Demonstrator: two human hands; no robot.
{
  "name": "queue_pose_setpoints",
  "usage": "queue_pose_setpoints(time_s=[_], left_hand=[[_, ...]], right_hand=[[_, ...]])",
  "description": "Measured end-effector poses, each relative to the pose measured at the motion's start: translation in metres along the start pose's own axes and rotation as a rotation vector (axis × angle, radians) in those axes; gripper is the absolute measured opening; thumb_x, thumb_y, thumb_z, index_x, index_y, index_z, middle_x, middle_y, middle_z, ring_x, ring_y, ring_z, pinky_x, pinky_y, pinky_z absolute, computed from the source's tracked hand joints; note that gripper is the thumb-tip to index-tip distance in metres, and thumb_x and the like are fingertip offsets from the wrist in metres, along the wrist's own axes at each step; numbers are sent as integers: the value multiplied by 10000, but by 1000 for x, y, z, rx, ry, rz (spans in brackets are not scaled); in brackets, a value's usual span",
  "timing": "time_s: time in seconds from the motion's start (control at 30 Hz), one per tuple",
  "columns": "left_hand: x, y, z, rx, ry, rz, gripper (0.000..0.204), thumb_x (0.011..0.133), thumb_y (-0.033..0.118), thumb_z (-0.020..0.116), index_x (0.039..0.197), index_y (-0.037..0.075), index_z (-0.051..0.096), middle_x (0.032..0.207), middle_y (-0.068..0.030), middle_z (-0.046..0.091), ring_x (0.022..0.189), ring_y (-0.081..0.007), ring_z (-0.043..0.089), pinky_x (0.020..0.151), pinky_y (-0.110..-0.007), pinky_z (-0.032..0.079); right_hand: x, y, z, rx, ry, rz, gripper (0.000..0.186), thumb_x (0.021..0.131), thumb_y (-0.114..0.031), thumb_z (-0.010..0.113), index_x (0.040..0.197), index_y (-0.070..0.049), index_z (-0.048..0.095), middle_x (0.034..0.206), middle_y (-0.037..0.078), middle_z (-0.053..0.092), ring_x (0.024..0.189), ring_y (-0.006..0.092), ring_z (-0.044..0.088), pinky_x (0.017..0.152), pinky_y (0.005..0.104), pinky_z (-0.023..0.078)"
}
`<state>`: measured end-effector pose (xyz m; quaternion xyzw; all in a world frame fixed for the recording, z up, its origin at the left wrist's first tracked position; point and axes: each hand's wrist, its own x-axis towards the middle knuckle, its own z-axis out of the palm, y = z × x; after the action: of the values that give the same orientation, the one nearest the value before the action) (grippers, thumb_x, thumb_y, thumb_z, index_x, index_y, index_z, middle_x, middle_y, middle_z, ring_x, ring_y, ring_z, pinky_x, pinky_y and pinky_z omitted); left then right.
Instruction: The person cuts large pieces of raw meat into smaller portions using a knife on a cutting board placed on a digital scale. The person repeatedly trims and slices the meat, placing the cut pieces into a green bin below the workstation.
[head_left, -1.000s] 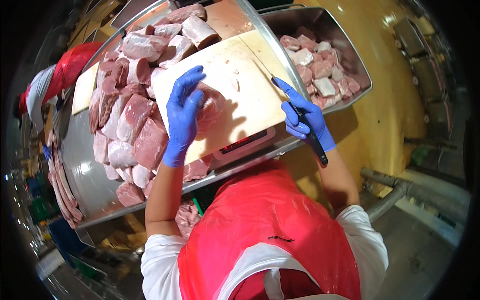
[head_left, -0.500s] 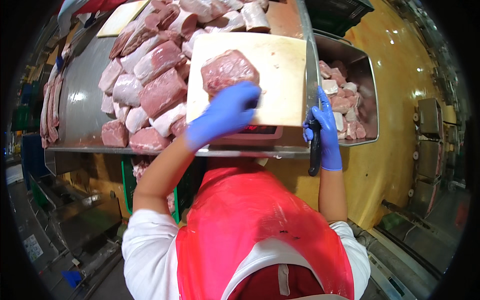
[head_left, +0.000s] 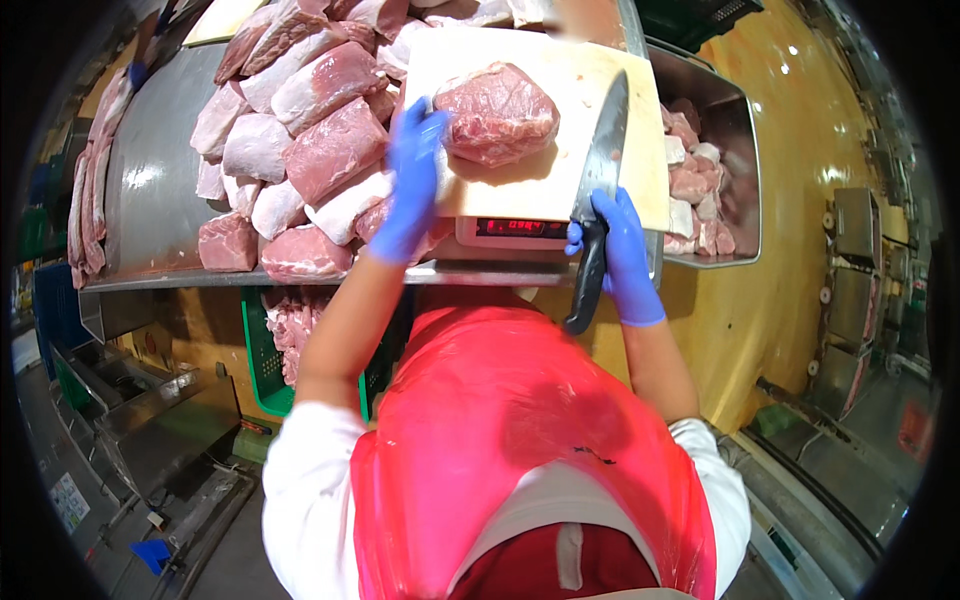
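A piece of raw pink meat [head_left: 498, 113] lies on the pale cutting board [head_left: 540, 195]. At its left edge is my left hand [head_left: 412, 170] in a blue glove, slightly blurred, fingers stretched upward and holding nothing; whether the fingertips touch the meat I cannot tell. My right hand [head_left: 622, 245], also gloved in blue, is closed on the black handle of a large knife [head_left: 602, 150]. The blade points away from me over the board's right side. A scale with a red lit display [head_left: 520, 228] shows at the board's near edge.
Many meat chunks [head_left: 335, 150] are heaped on the steel table [head_left: 150, 190] left of the board. To the right, a steel tub [head_left: 755, 170] holds cut meat pieces [head_left: 698, 185]. Below the table's front edge stands a green crate [head_left: 262, 375] with meat trimmings.
My left hand has moved off the meat's near side to its left edge, and its fingers have opened out. The knife has swung over the board, its blade tilted. The meat has turned.
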<state>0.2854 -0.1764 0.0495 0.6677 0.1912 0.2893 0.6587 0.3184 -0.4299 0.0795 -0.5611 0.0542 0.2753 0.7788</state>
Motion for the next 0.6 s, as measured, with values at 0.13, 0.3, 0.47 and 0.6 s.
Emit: queue_pose_setpoints(time_s=[0.13,0.3,0.47,0.6], left_hand=[[24,-12,109,-585,-351,-316,365,988,259,590,1276,40,541,1093,-85,602,973,-170,612,826,-315,544],[-10,45,101,-76,-805,-62,290,967,224,642,1174,24,682,1128,-93,689,1036,-199,667,935,-345,532],[26,-21,-116,846,-178,323,525,834,197,743,1309,32,593,1248,-179,632,1086,-312,656,981,-415,515],[67,-62,-151,1538,-198,586,856,717,346,809,1452,62,476,1327,-235,572,1162,-412,601,1018,-482,486]], right_hand=[[-1,-7,-13,220,43,-54,312,1032,-209,531,1287,-47,454,1125,172,584,1166,375,638,874,593,610],[63,-47,-158,365,467,-340,360,1016,-180,454,1241,100,427,1257,317,505,1254,514,521,1059,703,459],[37,-58,-219,259,676,-339,413,1033,-326,425,1203,32,542,1150,220,642,1104,367,627,1003,545,517],[30,-45,-197,180,539,-209,328,1044,-344,481,1080,-27,556,876,112,631,794,244,630,759,444,567]])
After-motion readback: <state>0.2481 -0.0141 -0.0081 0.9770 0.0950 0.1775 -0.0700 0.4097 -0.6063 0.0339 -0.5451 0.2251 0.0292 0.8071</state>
